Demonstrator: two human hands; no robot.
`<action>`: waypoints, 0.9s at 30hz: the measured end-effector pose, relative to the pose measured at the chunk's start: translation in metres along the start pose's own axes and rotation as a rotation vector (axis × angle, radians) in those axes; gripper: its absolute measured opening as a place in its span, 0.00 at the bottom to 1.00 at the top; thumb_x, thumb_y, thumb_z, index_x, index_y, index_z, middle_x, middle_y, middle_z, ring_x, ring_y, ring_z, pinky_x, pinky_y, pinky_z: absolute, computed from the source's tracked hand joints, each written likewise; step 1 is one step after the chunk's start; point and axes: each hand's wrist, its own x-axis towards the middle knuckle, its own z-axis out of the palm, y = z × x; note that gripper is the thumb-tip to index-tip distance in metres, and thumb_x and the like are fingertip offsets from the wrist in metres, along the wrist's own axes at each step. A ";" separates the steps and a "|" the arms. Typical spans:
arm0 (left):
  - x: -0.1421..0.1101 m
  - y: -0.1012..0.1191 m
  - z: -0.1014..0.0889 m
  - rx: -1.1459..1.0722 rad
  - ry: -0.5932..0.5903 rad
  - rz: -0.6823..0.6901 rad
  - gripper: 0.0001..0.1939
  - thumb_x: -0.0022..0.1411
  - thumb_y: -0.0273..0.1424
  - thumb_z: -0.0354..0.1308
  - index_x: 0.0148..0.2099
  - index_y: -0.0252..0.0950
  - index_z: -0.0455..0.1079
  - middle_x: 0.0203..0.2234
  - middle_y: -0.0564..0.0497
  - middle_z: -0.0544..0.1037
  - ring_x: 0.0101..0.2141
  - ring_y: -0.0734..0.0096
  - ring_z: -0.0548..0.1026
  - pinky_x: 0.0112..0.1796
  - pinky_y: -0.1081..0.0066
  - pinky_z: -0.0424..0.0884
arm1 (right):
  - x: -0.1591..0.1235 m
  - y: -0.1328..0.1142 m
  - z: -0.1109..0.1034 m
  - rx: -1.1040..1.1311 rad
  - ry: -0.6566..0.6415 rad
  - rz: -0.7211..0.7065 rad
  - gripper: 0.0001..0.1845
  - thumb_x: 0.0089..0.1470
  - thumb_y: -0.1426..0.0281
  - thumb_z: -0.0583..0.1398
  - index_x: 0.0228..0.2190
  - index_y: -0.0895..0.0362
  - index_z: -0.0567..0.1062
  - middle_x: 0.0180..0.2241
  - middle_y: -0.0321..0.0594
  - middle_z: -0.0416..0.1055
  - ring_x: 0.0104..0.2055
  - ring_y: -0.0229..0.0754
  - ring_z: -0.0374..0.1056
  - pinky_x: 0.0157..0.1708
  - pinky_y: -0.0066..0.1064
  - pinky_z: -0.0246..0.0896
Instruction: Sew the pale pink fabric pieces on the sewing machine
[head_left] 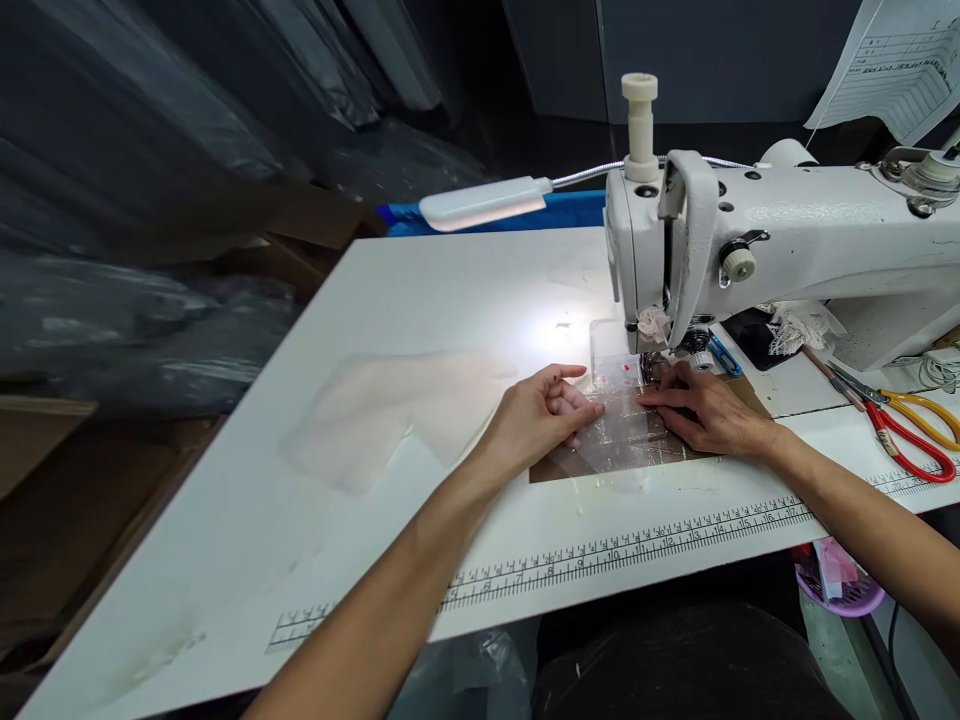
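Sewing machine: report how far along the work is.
Set up already: the brown sheet lies flat by the sewing machine. In hand: the clear sheet, with the left hand and right hand at it. Possibly left: the pale cloth, spread farther left. No finished seam is discernible.

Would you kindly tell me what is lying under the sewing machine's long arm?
Pale lace lies partly over a dark flat piece, with blue snips beside it. The long arm hides whatever is farther back, and the dark piece covers what is beneath it.
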 end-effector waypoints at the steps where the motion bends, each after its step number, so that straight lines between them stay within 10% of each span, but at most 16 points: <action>1: 0.000 -0.001 0.000 0.005 0.000 0.006 0.34 0.41 0.41 0.73 0.49 0.34 0.67 0.22 0.59 0.76 0.16 0.75 0.71 0.22 0.70 0.69 | -0.001 0.000 0.000 0.015 0.008 0.007 0.16 0.65 0.69 0.54 0.50 0.55 0.77 0.43 0.47 0.68 0.44 0.44 0.67 0.47 0.42 0.68; 17: 0.001 -0.007 -0.002 0.096 -0.009 0.072 0.31 0.49 0.42 0.68 0.52 0.33 0.69 0.22 0.57 0.75 0.17 0.75 0.70 0.22 0.71 0.69 | -0.001 -0.021 -0.014 -0.121 -0.162 -0.084 0.16 0.59 0.73 0.58 0.47 0.51 0.80 0.42 0.45 0.69 0.45 0.47 0.63 0.46 0.44 0.60; 23: 0.001 -0.006 0.000 0.721 0.318 0.789 0.12 0.63 0.38 0.59 0.41 0.37 0.76 0.33 0.49 0.79 0.25 0.73 0.72 0.21 0.74 0.64 | -0.003 -0.023 -0.016 -0.124 -0.181 -0.069 0.16 0.61 0.72 0.57 0.48 0.51 0.79 0.43 0.46 0.69 0.46 0.49 0.62 0.47 0.45 0.61; 27: 0.010 -0.003 0.006 1.076 0.109 1.211 0.11 0.67 0.29 0.52 0.40 0.34 0.76 0.39 0.46 0.81 0.34 0.66 0.75 0.30 0.68 0.70 | -0.003 -0.023 -0.014 -0.133 -0.159 -0.067 0.16 0.60 0.73 0.57 0.48 0.51 0.79 0.43 0.46 0.69 0.46 0.49 0.62 0.48 0.46 0.61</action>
